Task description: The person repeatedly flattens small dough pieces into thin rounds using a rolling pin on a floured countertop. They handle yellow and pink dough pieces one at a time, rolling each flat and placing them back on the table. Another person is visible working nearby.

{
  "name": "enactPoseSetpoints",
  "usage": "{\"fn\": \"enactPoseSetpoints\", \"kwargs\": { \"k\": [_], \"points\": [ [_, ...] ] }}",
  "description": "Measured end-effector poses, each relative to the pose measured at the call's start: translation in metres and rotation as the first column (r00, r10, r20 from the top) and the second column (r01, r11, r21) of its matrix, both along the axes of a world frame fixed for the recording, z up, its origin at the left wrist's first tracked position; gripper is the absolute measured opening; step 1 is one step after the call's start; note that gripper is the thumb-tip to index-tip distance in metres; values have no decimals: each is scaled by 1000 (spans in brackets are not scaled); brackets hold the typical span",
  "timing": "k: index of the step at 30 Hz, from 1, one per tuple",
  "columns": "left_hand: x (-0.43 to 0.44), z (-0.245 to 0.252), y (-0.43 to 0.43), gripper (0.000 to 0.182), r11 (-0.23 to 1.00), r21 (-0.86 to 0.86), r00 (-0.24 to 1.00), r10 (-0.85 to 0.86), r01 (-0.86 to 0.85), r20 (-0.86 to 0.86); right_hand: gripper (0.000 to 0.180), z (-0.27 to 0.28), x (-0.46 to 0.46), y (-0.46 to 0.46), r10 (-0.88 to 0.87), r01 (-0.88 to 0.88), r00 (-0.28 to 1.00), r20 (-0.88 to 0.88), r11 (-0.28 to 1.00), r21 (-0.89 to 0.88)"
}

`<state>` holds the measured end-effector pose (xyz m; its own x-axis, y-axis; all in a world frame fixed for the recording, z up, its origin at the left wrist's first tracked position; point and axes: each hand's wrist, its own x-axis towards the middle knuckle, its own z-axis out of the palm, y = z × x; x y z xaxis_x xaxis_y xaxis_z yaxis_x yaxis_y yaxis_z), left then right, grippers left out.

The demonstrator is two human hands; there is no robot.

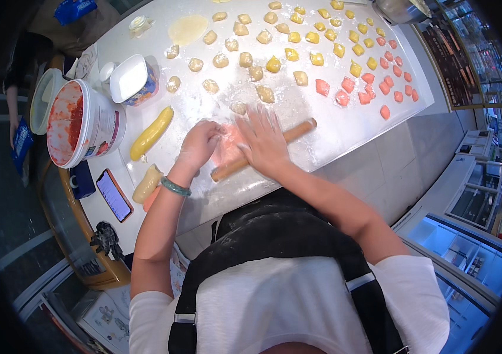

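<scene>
A flattened piece of pink dough (229, 142) lies on the floured table in front of me. My left hand (201, 142), a green bangle on its wrist, has its curled fingers on the dough's left edge. Flat and a little blurred, my right hand (263, 140) presses down with fingers stretched out, its palm over the middle of a wooden rolling pin (300, 131). The pin slants across the near side of the pink dough, and the palm hides its middle. Just beyond the hands sits a small pale dough piece (238, 107).
Beige, yellow (273, 64) and pink dough pieces (342, 98) cover the far table, beside a rolled-out round (187, 30). At left are a red-smeared bucket (66, 126), a tub of white powder (130, 79), dough logs (152, 133) and a phone (114, 194). Another person's hand (14, 128) is beyond.
</scene>
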<state>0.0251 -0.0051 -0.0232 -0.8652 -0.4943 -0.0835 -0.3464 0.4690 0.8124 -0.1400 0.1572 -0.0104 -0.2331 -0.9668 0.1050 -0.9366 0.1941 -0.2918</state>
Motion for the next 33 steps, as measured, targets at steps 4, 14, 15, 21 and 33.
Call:
{"fn": "enactPoseSetpoints", "kwargs": {
  "k": [4, 14, 15, 21, 33],
  "points": [
    [14, -12, 32, 28, 921, -36, 921, 389, -388, 37, 54, -26, -10, 110, 191, -188, 979, 75, 981, -46],
    [24, 64, 75, 46, 943, -271, 912, 275, -194, 304, 46, 4, -44, 53, 322, -303, 933, 160, 944, -133],
    [23, 63, 78, 48, 878, -446, 943, 277, -172, 182, 47, 6, -37, 49, 295, -264, 943, 153, 945, -195],
    [24, 63, 143, 83, 915, -402, 899, 162, 16, 406, 46, 21, -15, 81, 369, -349, 926, 75, 916, -199],
    [-53, 8, 24, 77, 705, -701, 965, 242, -106, 98, 42, -4, -76, 15, 296, -332, 938, -183, 917, -222]
  ]
}}
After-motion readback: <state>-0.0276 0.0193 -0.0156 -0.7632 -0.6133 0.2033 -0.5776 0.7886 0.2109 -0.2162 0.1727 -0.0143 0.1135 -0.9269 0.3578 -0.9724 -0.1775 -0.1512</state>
